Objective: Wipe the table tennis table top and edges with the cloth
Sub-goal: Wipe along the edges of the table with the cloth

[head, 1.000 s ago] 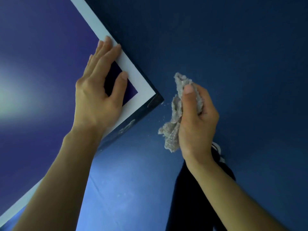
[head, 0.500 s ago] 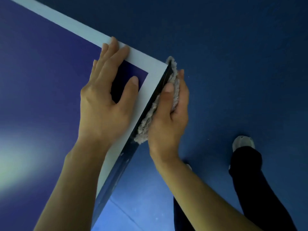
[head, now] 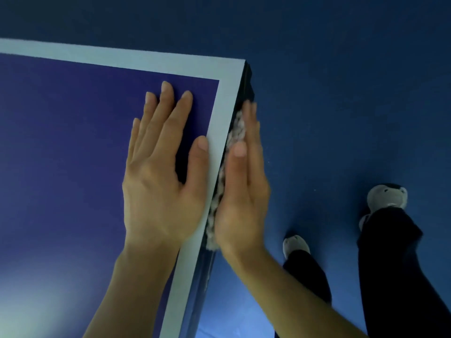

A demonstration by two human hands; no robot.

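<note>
A dark blue floor [head: 341,93] is being shown across the top and right of the view. It is being lit unevenly: the far part is being left in shade, while a paler blue patch [head: 234,315] is being brightened near the bottom edge.

- No words, numbers or signs can be read anywhere.
- The surface [head: 61,142] has only a plain pale line [head: 122,60] along its rim, and there are no letters on it.

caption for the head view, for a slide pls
Right hand presses cloth against table edge; left hand rests flat on top.
</note>
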